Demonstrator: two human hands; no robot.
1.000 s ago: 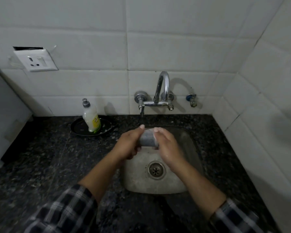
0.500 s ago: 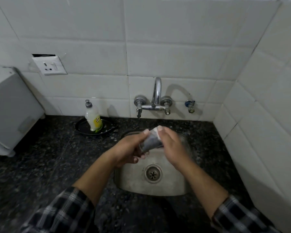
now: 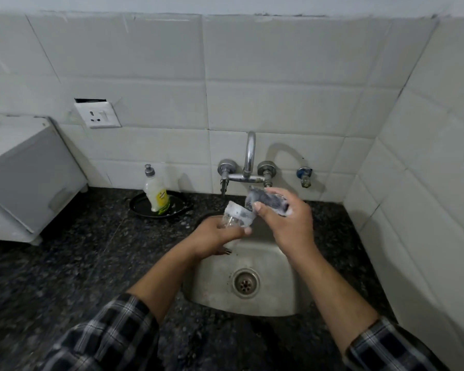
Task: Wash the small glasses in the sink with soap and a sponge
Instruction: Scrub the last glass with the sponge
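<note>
Two hands are up over the sink (image 3: 217, 290). My left hand (image 3: 214, 232) is curled round a small soapy glass (image 3: 237, 216) that tips on its side. My right hand (image 3: 287, 223) squeezes the gray sponge (image 3: 267, 200), right next to the glass's open end. Behind them is the tap (image 3: 249, 156). Off to the left, the soap bottle (image 3: 157, 192) stands in a black dish (image 3: 142, 208).

Over the sink (image 3: 279, 298) the left hand (image 3: 214, 234) holds a soapy glass (image 3: 237, 216), the right hand (image 3: 287, 223) a sponge (image 3: 267, 200) (grey, foamy).
</note>
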